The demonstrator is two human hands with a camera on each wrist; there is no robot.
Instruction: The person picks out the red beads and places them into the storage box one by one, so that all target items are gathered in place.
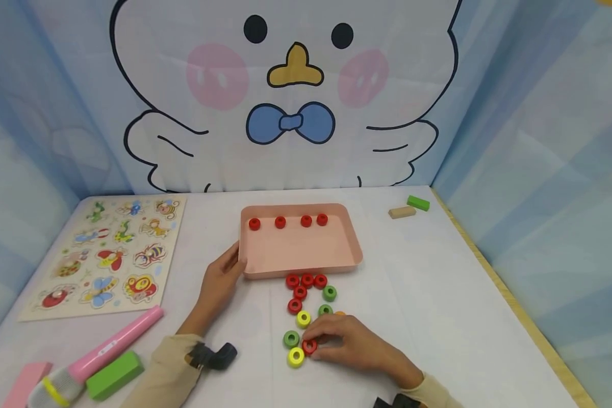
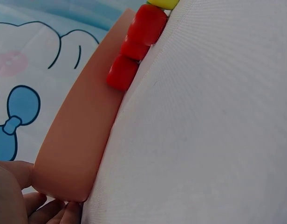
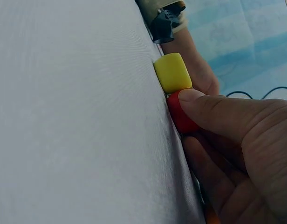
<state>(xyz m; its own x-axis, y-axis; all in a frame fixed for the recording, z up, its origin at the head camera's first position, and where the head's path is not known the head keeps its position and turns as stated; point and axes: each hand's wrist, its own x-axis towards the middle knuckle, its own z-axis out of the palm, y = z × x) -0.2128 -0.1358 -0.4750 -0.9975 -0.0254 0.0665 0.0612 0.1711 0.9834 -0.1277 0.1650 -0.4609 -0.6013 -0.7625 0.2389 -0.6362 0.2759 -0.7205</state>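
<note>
A pink tray (image 1: 301, 249) lies flat on the table with several red beads (image 1: 280, 222) in a row along its far side. At its left end, my left hand (image 1: 221, 277) grips the corner, the thumb on one side and fingers curled at the other in the left wrist view. My right hand (image 1: 349, 343) pinches a red bead (image 3: 180, 112) between thumb and fingers, down at the tabletop. Right beside that bead stands a yellow bead (image 3: 173, 73). Green beads (image 1: 291, 339) and more red beads (image 1: 300, 292) lie between the hand and the tray; an orange one is partly hidden.
On the left lie an insect picture puzzle board (image 1: 112, 255), a pink toy microphone (image 1: 102, 351), a green block (image 1: 114, 375) and a pink block (image 1: 26, 385). Small green (image 1: 418, 203) and wooden blocks (image 1: 402, 212) lie at the far right. A printed curtain (image 1: 285, 164) hangs behind.
</note>
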